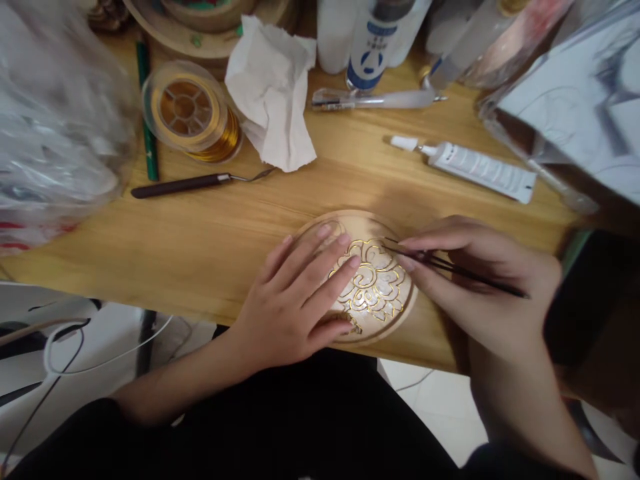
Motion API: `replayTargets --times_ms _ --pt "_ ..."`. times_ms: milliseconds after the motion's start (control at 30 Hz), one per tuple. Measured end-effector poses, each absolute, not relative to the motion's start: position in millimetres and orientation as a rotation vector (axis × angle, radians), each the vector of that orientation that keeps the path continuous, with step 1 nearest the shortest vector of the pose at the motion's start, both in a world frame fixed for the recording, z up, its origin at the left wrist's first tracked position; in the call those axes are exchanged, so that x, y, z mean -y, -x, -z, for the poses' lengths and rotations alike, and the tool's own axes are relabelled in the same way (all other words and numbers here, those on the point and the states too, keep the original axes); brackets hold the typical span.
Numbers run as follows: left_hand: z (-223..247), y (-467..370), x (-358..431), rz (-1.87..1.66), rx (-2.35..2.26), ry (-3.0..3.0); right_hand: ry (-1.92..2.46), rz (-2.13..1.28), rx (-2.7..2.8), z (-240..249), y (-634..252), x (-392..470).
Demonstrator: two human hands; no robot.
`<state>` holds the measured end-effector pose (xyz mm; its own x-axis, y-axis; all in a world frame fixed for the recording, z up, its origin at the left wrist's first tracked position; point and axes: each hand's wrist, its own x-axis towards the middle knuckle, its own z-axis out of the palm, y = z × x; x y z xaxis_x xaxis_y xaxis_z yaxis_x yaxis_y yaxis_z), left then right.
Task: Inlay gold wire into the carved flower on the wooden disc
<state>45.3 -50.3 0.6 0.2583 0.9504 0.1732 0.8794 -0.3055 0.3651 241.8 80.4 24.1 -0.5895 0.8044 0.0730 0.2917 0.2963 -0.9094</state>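
A round wooden plate [360,220] lies at the table's front edge. Gold wire [367,275] on its face forms a flower pattern with curled petals. My left hand [295,300] rests over the plate's left side, fingers stretched out, covering part of the design. Between the thumb and fingers of my right hand [480,280] is a pair of dark tweezers [450,267]. Their tips reach the upper right of the flower; whether they pinch any wire is too small to tell.
Behind the plate lie a spool of gold wire [193,110], a dark-handled metal tool [183,185], a green pencil [147,127], crumpled tissue [273,93], a pen [375,100] and a tube [483,170]. A labelled bottle [373,50] stands at the back. Plastic bags [60,127] bulge at left.
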Motion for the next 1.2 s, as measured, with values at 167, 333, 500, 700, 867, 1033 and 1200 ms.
replayTargets --times_ms 167,333,500,700,867,1033,1200 --pt "-3.3 -26.1 47.7 -0.48 -1.724 -2.426 1.128 -1.405 1.884 -21.0 -239.8 -79.0" --pt "-10.6 -23.5 50.0 -0.442 -1.765 -2.462 1.131 -1.503 1.857 -20.8 -239.2 -79.4" --pt "-6.9 -53.9 58.7 -0.504 -1.811 -2.381 1.106 -1.55 1.855 -22.4 -238.5 -74.7" --pt "-1.2 -56.6 59.9 -0.523 -1.688 -2.424 1.061 -1.535 1.902 -24.1 -242.0 -69.3" --pt "-0.2 -54.1 60.2 -0.561 -1.622 -2.472 0.96 -1.536 1.962 -19.5 -246.3 -67.9" --pt "-0.3 -56.1 59.9 -0.522 -1.643 -2.476 0.87 -1.436 2.094 -17.2 -249.7 -69.1" --pt "0.4 -56.1 59.5 -0.525 -1.635 -2.479 0.806 -1.341 2.175 -16.6 -250.2 -69.4"
